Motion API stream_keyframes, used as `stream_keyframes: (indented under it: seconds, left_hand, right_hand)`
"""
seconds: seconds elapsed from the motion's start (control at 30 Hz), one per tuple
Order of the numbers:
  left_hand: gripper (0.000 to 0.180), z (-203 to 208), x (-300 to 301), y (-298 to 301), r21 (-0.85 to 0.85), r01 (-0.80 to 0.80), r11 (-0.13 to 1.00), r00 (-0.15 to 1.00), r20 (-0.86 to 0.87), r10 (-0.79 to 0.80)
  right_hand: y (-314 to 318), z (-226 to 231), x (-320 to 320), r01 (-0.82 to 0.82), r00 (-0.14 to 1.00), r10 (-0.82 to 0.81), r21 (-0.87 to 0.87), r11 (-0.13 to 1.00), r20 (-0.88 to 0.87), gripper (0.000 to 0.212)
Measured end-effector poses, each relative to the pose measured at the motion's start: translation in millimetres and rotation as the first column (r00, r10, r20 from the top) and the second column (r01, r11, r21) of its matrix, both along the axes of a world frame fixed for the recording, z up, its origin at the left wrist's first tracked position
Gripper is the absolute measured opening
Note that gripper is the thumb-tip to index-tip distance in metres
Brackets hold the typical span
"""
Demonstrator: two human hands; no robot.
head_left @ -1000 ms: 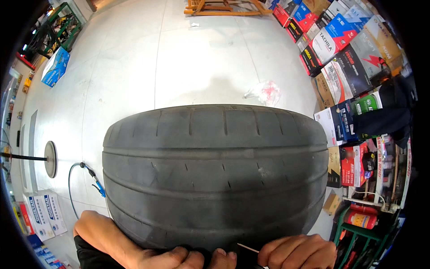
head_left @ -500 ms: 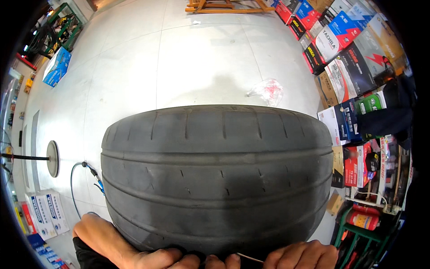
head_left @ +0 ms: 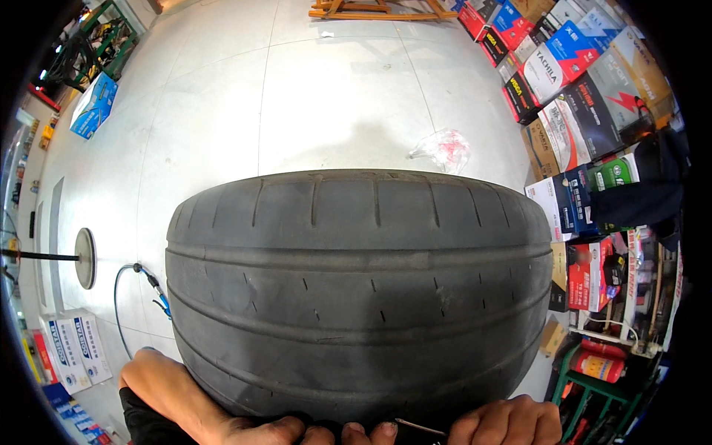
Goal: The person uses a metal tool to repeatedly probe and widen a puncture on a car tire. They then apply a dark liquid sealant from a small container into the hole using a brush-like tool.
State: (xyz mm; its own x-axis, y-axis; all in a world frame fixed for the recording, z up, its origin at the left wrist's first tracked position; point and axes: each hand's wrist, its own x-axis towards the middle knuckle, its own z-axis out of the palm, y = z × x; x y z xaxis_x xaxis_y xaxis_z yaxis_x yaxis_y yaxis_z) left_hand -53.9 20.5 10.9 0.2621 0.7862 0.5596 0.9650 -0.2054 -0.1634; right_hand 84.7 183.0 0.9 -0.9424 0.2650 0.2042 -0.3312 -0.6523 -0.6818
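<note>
A large, worn black tyre (head_left: 356,297) fills the middle of the view, its grooves running left to right. Bent over its near edge at lower left is my left hand (head_left: 271,430), fingers curled and partly cut off by the picture's lower border. Two fingertips (head_left: 369,432) show at the bottom centre; which hand they belong to is unclear. At lower right my right hand (head_left: 508,423) is closed, knuckles up, against the tyre's near side. A thin pale rod (head_left: 420,427) runs up to its fingers. What lies beneath the hands is hidden.
A blue-handled air hose (head_left: 159,293) lies left of the tyre, near a round-based stand (head_left: 87,258) and white cartons (head_left: 78,352). Stacked boxes (head_left: 556,67) line the right side. A green rack (head_left: 593,382) stands lower right. A clear plastic bag (head_left: 445,150) lies beyond the tyre.
The slits in the tyre's tread have shifted slightly to the right, and a pale scuff now shows at its right half. My hands have hardly moved.
</note>
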Motion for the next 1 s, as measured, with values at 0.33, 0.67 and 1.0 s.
stream_keyframes:
  seconds: [0.33, 0.67, 1.0]
  left_hand:
    - [0.025, 0.8, 0.0, -0.8, -0.013, -0.001, 1.0, 1.0, -0.003, 0.001]
    - [0.025, -0.3, 1.1, -2.3, -0.027, -0.009, 1.0, 1.0, 0.012, 0.009]
    - [0.024, 4.9, 22.7, -3.1, -0.058, -0.168, 0.984, 0.969, 0.175, 0.176]
  right_hand:
    - [-5.0, 3.9, -3.3, 0.009, 1.0, -0.01, 0.08, 0.997, 0.016, 0.048]
    - [-6.7, 9.6, -6.9, 0.061, 0.998, -0.064, 0.168, 0.984, 0.013, 0.047]
    - [-17.0, 16.2, -11.4, 0.172, 0.979, -0.197, 0.287, 0.942, 0.06, 0.047]
